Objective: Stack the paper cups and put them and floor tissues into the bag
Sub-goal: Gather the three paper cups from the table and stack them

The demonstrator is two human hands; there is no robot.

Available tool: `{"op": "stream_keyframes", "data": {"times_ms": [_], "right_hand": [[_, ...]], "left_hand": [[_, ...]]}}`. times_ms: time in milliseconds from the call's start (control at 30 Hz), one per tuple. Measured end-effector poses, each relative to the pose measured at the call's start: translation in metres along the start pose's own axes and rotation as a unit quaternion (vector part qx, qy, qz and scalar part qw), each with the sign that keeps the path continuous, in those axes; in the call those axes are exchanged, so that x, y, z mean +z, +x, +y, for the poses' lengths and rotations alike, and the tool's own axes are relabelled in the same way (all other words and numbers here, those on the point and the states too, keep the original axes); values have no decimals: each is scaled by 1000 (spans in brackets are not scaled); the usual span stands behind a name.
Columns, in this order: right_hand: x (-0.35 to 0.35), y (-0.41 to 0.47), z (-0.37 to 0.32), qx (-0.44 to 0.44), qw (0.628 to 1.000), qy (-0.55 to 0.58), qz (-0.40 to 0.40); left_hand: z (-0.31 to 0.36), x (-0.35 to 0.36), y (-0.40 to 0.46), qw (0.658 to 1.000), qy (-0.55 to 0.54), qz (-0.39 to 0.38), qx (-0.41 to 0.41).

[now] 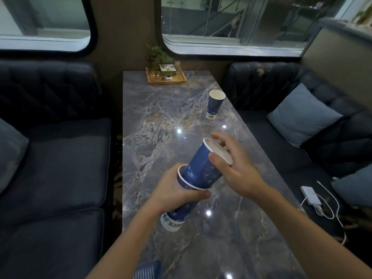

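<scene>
Head view: left hand [171, 190] grips the lower cup [177, 210] tilted as a socket, right hand [231, 168] pinches the upper cup [201, 168] by its rim, partly nested, third cup [215, 104] upright farther along the table [161, 117], bag and tissues unseen.

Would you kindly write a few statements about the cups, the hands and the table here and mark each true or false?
1. The right hand is sliding one blue paper cup into the cup held by the left hand. True.
2. A third paper cup lies on its side. False: it stands upright on the marble table.
3. A wooden tray with a small plant sits at the table's far end. True.
4. The white charger lies on the table. False: it lies on the sofa seat at right.
</scene>
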State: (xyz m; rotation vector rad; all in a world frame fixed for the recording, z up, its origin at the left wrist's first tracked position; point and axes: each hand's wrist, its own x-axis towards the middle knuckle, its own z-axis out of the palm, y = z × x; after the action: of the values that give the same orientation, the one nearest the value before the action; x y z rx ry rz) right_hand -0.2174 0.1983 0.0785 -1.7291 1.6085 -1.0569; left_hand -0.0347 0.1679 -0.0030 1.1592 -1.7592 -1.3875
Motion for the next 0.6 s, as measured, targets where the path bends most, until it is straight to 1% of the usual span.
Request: {"op": "stream_keyframes", "data": {"times_ms": [100,333,433,600], "right_hand": [[4,-1,1,-2,1000,-7,-25],[12,2,0,6,999,-9,-40],[19,2,1,7,997,-22,-75],[31,-1,4,38,987,-45,-152]], "left_hand": [[1,2,0,1000,-10,-5,-1],[1,1,0,999,-36,-11,-2],[4,0,0,999,-41,-17,13],[6,1,4,999,-35,-7,37]]}}
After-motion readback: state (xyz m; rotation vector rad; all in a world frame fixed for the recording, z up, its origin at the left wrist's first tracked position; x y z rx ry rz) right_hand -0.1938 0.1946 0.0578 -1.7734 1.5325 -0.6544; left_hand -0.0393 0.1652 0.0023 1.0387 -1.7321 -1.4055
